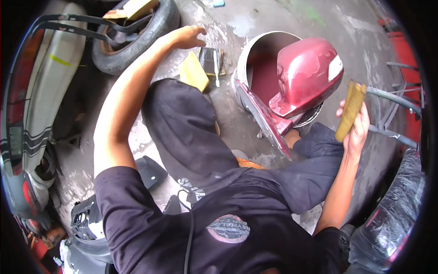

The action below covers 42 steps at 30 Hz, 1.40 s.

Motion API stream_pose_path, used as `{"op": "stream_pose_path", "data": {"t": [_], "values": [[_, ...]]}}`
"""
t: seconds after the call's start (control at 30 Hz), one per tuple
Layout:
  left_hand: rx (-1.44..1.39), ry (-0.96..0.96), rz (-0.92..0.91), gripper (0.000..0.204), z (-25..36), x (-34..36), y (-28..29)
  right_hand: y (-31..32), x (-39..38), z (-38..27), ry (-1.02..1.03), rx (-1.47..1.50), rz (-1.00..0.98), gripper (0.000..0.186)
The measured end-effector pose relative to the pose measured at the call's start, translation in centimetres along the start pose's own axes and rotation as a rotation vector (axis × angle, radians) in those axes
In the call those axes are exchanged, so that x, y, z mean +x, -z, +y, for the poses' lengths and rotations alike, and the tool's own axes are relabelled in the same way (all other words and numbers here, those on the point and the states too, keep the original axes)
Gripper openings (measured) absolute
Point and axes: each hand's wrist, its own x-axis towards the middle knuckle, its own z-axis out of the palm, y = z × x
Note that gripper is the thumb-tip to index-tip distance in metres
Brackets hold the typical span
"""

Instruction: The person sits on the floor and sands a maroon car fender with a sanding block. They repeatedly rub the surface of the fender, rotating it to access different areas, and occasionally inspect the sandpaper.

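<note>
My right hand [358, 128] is closed round a rolled piece of yellow-brown sandpaper [350, 112], to the right of a red car side mirror [308, 73]. The mirror leans on the rim of a round white bucket [245, 61], its paint dull and patchy, with its flat red mounting part slanting down the near side. My left hand [189, 37] reaches out over the floor at the far left with fingers loosely apart and nothing visible in them. Below it lie a yellow sheet [194, 72] and a dark flat piece [209, 60] with a white toothbrush-like stick [216, 68].
A tyre on a wheel [171, 20] lies at the far left, with cardboard on it. Car bumpers [54, 68] stand along the left side. Metal tube legs [392, 98] and a plastic-wrapped part [392, 210] are at the right. My bent legs [182, 114] flank the space before the bucket.
</note>
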Motion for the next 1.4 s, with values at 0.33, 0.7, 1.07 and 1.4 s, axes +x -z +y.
{"op": "stream_pose_path", "data": {"t": [0.33, 0.7, 1.07, 1.4], "values": [[-0.415, 0.125, -0.011, 0.038, -3.9, -1.0, -6.2, -3.2, -0.3, 2.2, 0.007, -0.036, 0.199, 0.052], [-1.123, -0.211, 0.315, 0.079, 29.0, -2.8, 6.0, -6.9, 5.9, -0.6, 0.365, -0.485, 0.356, 0.034], [-1.633, -0.203, 0.125, 0.046, 33.2, 1.3, 1.7, -4.3, 4.9, -1.7, 0.104, -0.086, 0.146, 0.032], [-1.652, -0.226, 0.095, 0.041, 33.1, 2.2, 0.9, -4.4, 4.3, -0.4, 0.122, 0.029, 0.121, 0.037]]}}
